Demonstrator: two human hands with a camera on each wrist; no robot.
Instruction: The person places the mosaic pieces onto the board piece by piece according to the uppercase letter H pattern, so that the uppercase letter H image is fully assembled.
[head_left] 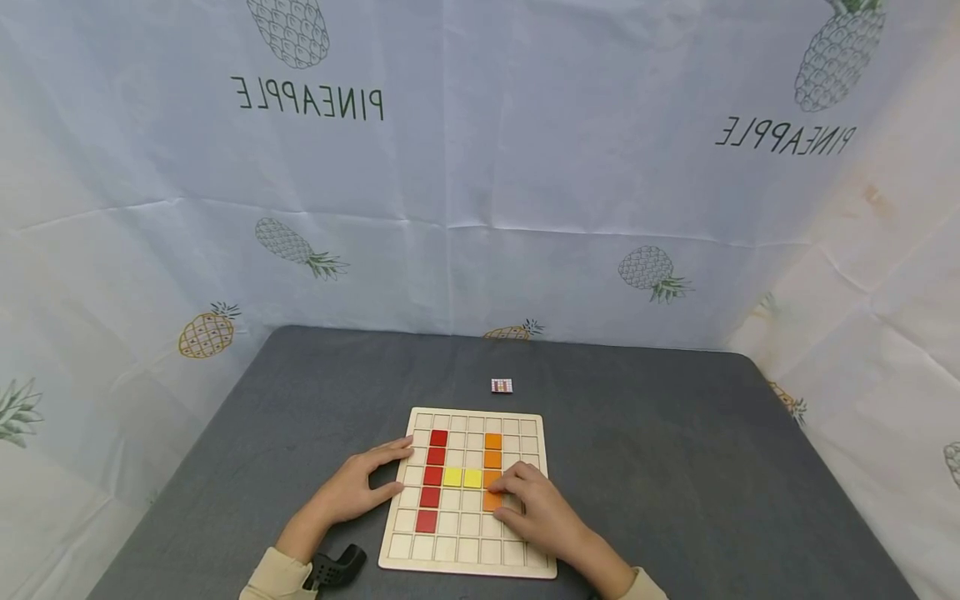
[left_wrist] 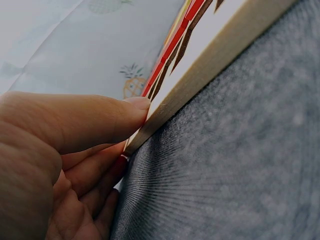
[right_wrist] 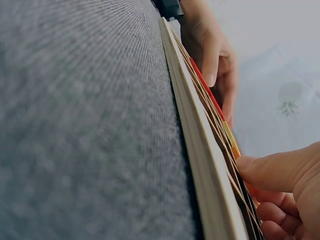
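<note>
A pale wooden grid board (head_left: 468,550) lies on the table with square tiles in its cells. Several red tiles (head_left: 432,476) form a column at the left. Two yellow tiles (head_left: 462,477) sit side by side in the middle, and several orange tiles (head_left: 492,442) make a shorter column at the right. My left hand (head_left: 352,492) rests along the board's left edge, its fingers spread and the thumb touching the rim. With thumb and fingertips, my right hand (head_left: 540,512) pinches the lowest orange tile (head_left: 491,502) at its cell; the hand partly covers this column's right side.
Behind the board, a small patterned card (head_left: 502,386) lies on the dark grey table (head_left: 660,450). White pineapple-print cloth (head_left: 480,167) hangs around the table's back and sides. A black strap device (head_left: 337,567) is on my left wrist.
</note>
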